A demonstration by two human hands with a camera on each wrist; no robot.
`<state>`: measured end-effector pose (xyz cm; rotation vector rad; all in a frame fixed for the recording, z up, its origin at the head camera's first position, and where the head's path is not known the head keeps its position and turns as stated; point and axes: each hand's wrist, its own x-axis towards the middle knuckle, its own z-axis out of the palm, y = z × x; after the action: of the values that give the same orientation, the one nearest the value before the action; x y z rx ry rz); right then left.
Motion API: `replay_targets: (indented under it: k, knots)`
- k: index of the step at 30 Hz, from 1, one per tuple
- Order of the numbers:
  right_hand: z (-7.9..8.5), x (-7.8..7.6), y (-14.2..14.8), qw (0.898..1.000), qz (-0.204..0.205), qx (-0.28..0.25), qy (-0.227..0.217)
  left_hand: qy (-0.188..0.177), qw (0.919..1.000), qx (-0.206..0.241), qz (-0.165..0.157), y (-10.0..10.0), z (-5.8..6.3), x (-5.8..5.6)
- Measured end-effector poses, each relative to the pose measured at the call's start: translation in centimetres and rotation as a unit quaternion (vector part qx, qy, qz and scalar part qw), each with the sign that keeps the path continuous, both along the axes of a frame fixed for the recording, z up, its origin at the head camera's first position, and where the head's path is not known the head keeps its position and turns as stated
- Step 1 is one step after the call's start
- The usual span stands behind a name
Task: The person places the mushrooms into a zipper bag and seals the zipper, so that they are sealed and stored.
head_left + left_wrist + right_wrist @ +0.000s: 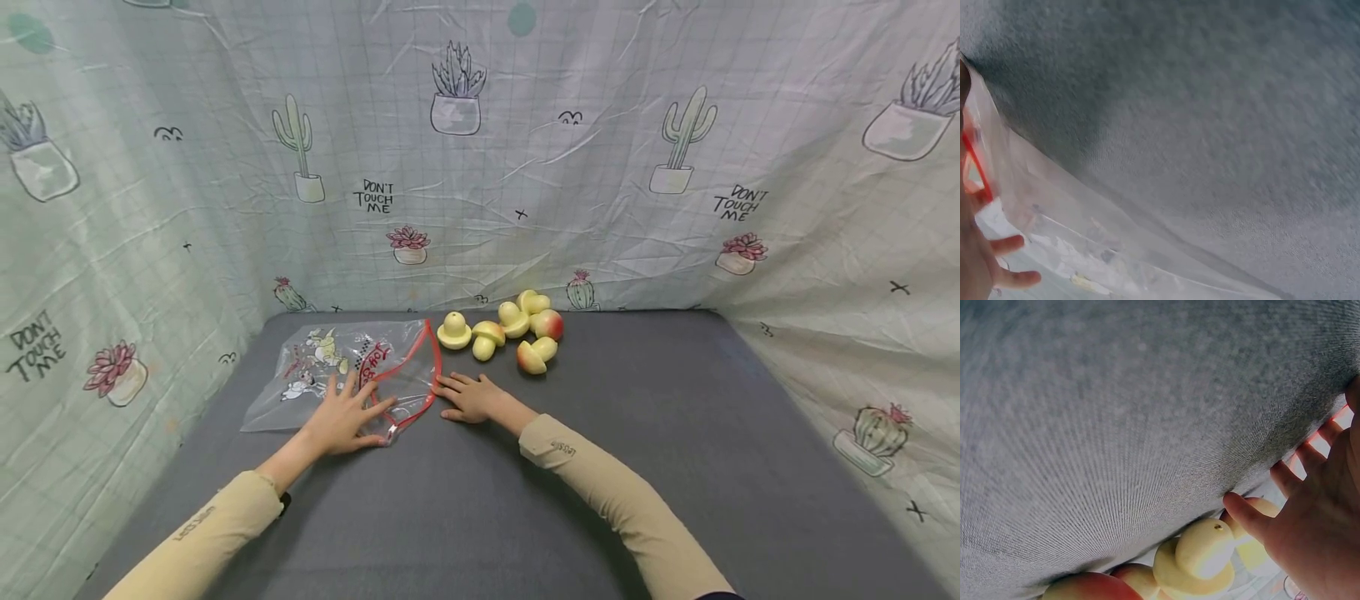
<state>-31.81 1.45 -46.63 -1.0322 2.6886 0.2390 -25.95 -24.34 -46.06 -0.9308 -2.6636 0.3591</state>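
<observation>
A clear plastic bag [330, 354] with red trim [438, 354] and printed cartoon figures lies flat on the dark grey table. My left hand [341, 421] rests on its near part, fingers spread, by the white zip pull [392, 431]. At the bag's right side, my right hand [472, 398] touches the red-trimmed edge with extended fingertips. In the left wrist view, the clear plastic [1104, 244] rises a little off the cloth beside the fingers. The right wrist view has the right fingers [1250, 515] stretched out close to the mushroom-shaped pieces [1207, 547].
Several yellow mushroom-shaped pieces [489, 335], some blushed red, lie beyond my right hand near the back of the table [645, 417]. A hanging cloth [525, 167] printed with cacti walls in the back and both sides.
</observation>
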Motion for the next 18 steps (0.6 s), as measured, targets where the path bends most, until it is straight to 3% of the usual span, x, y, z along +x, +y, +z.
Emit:
replay_targets:
  k: [4,18]
  knots:
    - [0.1,-0.1,0.0,1.000,0.001,0.002,0.000,0.010,0.9999,0.008,0.001,0.2,-0.1,0.1]
    - [0.0,-0.2,-0.1,1.000,-0.002,0.007,0.007,0.054,0.9976,-0.043,0.009,1.4,0.5,0.8]
